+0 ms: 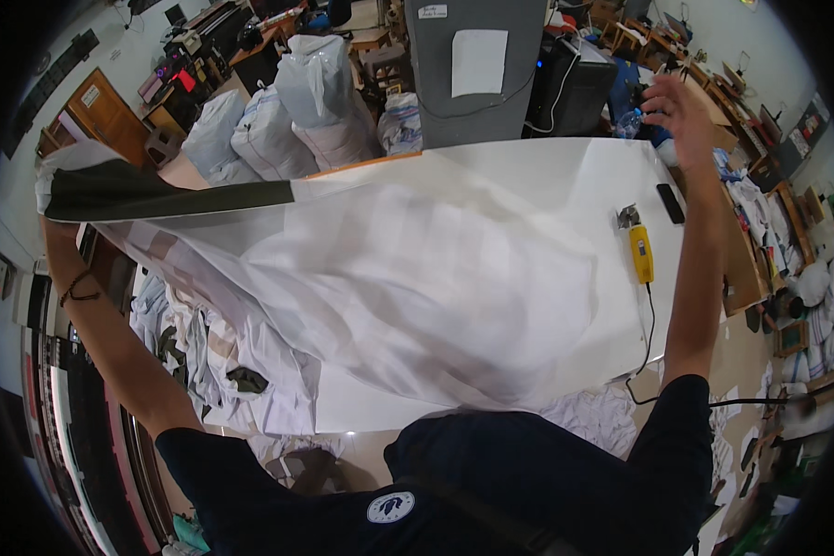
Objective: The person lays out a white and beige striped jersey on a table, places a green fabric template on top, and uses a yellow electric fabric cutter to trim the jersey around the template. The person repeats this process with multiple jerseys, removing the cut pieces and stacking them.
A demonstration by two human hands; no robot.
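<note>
A large white sheet of fabric (408, 269) with a dark green band (185, 196) along its upper left edge billows over the white table (621, 167). My left hand (58, 228) is raised at the far left, gripping the corner of this fabric; its fingers are mostly hidden behind the cloth. At the far right my right hand (681, 113) is up in the air beyond the table's corner, fingers apart, holding nothing. Below it on the table lie a yellow corded cloth cutter (640, 252) with a metal head and a black phone (670, 204).
Crumpled cloth pieces (204, 347) hang and pile at the table's left end. More white cloth (593, 417) lies by the near edge. Stuffed white sacks (315, 88) and a grey cabinet (468, 116) stand behind the table. The cutter's black cable (651, 324) runs over the right edge.
</note>
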